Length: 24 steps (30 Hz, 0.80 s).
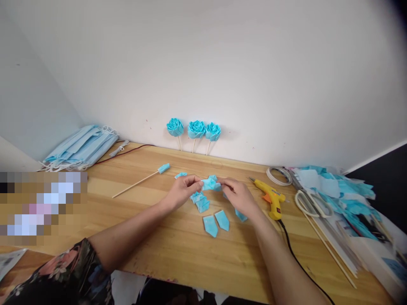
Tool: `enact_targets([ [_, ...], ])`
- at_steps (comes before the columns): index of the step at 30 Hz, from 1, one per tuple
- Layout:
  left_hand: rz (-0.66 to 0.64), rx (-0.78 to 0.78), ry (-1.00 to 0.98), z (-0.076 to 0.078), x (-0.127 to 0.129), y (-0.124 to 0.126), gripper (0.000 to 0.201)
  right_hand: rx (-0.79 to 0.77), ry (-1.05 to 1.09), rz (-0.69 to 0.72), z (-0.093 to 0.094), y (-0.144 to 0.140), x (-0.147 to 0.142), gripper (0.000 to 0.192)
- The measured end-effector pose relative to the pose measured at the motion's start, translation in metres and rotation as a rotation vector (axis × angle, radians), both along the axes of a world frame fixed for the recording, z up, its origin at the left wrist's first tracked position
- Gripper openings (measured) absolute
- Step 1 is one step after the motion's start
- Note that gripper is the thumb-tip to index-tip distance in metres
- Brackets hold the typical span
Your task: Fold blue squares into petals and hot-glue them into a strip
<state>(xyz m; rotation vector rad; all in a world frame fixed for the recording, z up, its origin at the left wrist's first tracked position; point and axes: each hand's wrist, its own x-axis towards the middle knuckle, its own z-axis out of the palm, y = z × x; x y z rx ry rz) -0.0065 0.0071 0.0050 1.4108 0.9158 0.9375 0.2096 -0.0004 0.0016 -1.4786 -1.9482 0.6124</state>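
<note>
Fingers of both hands — left hand (182,191), right hand (238,195) — pinch blue petal (210,183).

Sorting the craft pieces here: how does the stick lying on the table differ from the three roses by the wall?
The lying stick rests flat on the table; the three roses stand upright against the wall. The lying stick carries only a small, flat blue tip; each of the three roses has a full, rounded, layered blue head. Both use pale sticks and the same light blue material.
</note>
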Motion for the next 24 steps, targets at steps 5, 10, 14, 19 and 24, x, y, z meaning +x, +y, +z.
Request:
enact_targets([
  [5,0.001,0.003,0.009,0.001,0.001,-0.001,0.031,0.078,-0.053,0.026,-0.003,-0.001,-0.005,0.033],
  [10,0.008,0.021,0.032,0.005,0.001,-0.001,0.031,0.068,0.084,-0.053,0.003,-0.002,-0.005,0.035],
  [14,0.010,0.036,0.061,0.006,0.000,-0.002,0.030,0.086,0.134,-0.091,0.007,-0.004,-0.005,0.031],
  [19,0.006,0.102,0.138,0.000,0.000,-0.002,0.026,-0.054,0.309,-0.007,0.008,-0.008,-0.011,0.032],
  [24,0.009,0.221,0.209,-0.005,0.001,0.000,0.027,-0.101,0.374,0.052,0.002,-0.009,-0.016,0.025],
])
